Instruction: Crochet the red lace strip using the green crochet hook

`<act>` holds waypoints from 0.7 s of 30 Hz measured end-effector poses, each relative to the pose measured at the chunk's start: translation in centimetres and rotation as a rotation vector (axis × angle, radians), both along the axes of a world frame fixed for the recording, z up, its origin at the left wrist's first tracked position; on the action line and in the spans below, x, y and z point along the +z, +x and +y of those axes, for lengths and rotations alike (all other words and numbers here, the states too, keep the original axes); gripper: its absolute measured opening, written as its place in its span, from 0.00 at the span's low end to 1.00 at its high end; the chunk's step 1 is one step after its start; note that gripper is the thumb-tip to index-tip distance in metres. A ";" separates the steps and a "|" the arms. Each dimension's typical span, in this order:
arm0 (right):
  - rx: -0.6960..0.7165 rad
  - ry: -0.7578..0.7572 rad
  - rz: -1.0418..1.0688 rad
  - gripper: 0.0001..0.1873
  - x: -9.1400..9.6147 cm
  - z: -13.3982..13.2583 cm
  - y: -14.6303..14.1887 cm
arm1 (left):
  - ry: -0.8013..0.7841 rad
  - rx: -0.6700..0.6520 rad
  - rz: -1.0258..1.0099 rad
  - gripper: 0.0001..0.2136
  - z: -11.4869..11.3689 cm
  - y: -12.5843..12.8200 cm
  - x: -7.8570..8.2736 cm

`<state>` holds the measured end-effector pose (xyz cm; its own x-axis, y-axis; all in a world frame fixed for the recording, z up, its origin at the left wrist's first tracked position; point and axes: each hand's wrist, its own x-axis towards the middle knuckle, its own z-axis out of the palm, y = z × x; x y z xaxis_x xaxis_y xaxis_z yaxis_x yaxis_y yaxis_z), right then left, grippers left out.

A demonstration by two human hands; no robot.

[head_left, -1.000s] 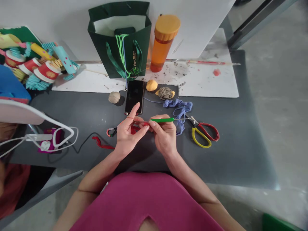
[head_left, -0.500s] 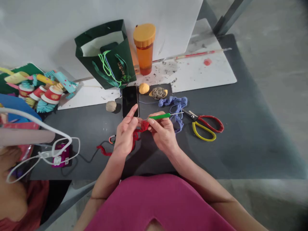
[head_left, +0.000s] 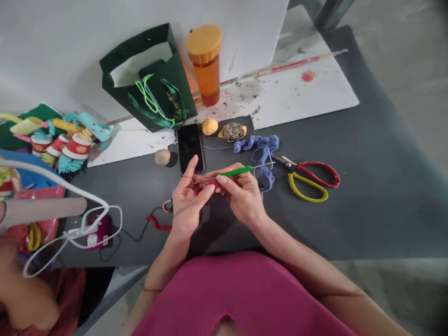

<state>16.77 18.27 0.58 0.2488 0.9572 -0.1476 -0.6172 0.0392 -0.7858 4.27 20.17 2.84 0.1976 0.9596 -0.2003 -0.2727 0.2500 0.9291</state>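
Note:
My left hand (head_left: 187,205) pinches a small piece of red crochet (head_left: 211,185), with its index finger raised and a thin red strand across it. My right hand (head_left: 245,193) is closed around a crochet hook (head_left: 234,171) with a green handle; one metal end points right, the other meets the red piece. Most of the crochet is hidden by my fingers. A red crocheted tail (head_left: 157,224) lies on the table left of my left wrist. Just beyond my right hand is a curly blue-violet crocheted strip (head_left: 257,145).
Scissors (head_left: 308,179) with red and yellow handles lie at right. A phone (head_left: 191,147), yellow ball (head_left: 210,126), green paper bag (head_left: 150,79) and orange bottle (head_left: 206,65) stand or lie beyond my hands. A white cable (head_left: 98,200) and another person's arm (head_left: 24,294) are at left.
My left thumb has moved over the red crochet, covering more of it. The right hand still grips the hook. The whole view has shifted slightly.

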 end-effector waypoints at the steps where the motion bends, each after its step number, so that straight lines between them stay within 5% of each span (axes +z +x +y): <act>1: 0.022 0.006 0.012 0.16 -0.1 -0.1 -0.1 | -0.002 -0.003 -0.007 0.33 -0.1 -0.1 -0.1; 21: 0.030 -0.069 0.050 0.13 -0.2 -0.6 -0.5 | -0.029 0.022 -0.173 0.29 -0.6 -0.1 -1.8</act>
